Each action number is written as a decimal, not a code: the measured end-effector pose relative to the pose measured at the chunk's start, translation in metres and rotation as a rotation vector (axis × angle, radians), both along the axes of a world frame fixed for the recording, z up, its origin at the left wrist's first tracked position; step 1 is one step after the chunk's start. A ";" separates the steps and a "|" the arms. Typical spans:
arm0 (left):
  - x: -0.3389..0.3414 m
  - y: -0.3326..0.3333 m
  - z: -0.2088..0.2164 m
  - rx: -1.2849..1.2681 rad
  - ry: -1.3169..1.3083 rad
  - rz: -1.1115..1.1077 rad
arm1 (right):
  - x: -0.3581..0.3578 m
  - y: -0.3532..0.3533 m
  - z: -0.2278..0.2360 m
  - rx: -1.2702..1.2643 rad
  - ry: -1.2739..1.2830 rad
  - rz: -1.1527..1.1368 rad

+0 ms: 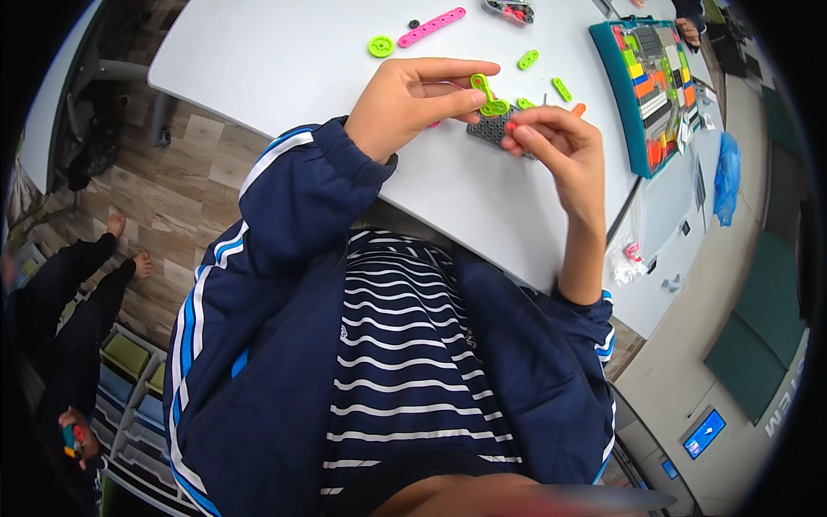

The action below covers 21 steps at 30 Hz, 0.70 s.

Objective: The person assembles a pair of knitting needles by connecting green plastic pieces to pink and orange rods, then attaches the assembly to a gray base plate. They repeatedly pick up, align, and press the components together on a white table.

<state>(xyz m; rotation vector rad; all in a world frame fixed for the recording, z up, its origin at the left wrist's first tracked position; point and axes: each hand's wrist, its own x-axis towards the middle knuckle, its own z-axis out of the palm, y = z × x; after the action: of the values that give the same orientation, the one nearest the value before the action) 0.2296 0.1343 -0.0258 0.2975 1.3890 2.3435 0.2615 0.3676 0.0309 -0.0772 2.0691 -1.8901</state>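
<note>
Over the white table (pixel 284 69), my left hand (pixel 403 102) pinches a lime green toy building piece (pixel 493 107) made of short, rounded links with holes, set at an angle to each other. My right hand (pixel 568 153) is closed at the fingertips on a small red peg-like piece (pixel 510 128), close beside the green links. Just below both sits a dark grey plate full of holes (pixel 488 132), partly covered by my fingers. Whether it lies on the table or is held, I cannot tell. A bit of pink shows under my left hand.
Beyond my hands lie a pink beam (pixel 432 28), a green wheel (pixel 381 46), short green links (pixel 528 59) and a clear box of small parts (pixel 510 10). A teal case (pixel 622 112) of sorted pieces stands right. Another person's hand (pixel 688 33) shows at the far right.
</note>
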 end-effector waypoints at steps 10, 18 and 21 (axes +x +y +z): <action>0.010 0.012 -0.004 -0.057 0.027 -0.013 | 0.008 0.000 -0.028 -0.219 -0.036 -0.053; 0.011 0.010 0.003 -0.130 0.021 -0.010 | 0.007 0.005 -0.040 -0.486 -0.301 -0.019; 0.014 0.007 0.006 -0.122 -0.021 -0.047 | 0.010 0.005 -0.042 -0.547 -0.341 0.017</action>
<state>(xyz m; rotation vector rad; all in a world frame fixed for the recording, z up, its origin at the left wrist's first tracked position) 0.2435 0.1411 -0.0198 0.2661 1.4910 2.2077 0.2713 0.3728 -0.0107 0.0918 1.2948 -2.2229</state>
